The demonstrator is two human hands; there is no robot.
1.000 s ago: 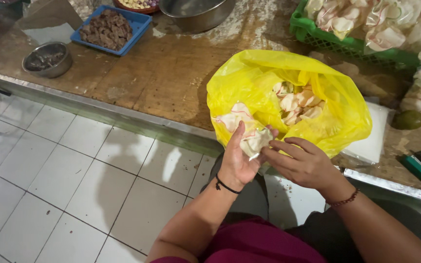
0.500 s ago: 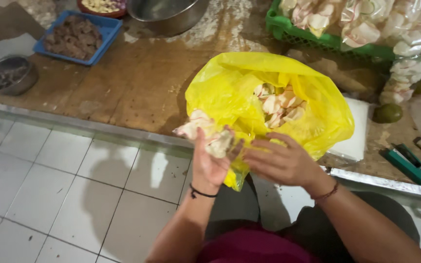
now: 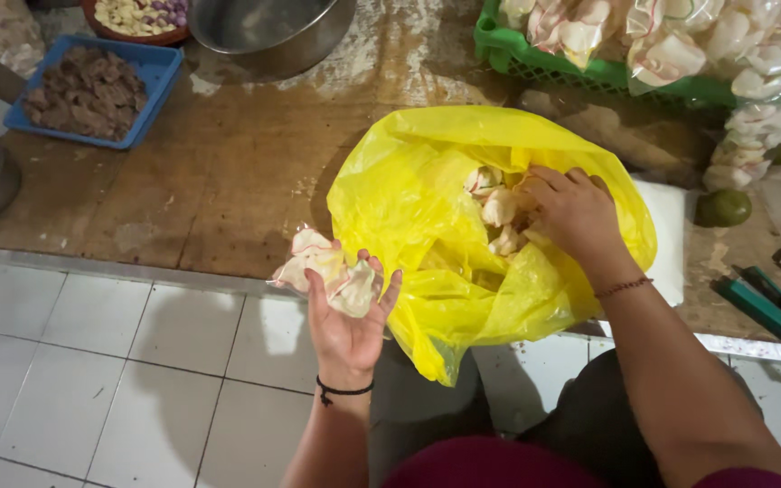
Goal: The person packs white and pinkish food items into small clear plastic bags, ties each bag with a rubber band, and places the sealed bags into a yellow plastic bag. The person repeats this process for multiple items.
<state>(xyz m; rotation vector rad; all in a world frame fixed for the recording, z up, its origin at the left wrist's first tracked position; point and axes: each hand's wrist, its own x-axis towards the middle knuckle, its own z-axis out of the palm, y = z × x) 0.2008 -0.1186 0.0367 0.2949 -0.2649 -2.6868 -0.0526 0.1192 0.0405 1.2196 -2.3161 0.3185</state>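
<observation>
Inside the yellow bag (image 3: 427, 217) of crackers (image 3: 499, 212), the right hand (image 3: 571, 212) digs, grip unclear; left hand (image 3: 345, 316) cups a small packet (image 3: 323, 271).

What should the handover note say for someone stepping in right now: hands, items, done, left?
Left hand: palm up, holding a small clear bag of pale crackers over the counter edge.
Right hand: inside the yellow plastic bag, on the loose crackers there.
Done: one small bag partly filled.
Left: many crackers remain in the yellow bag. Green crate of filled bags sits behind.
</observation>
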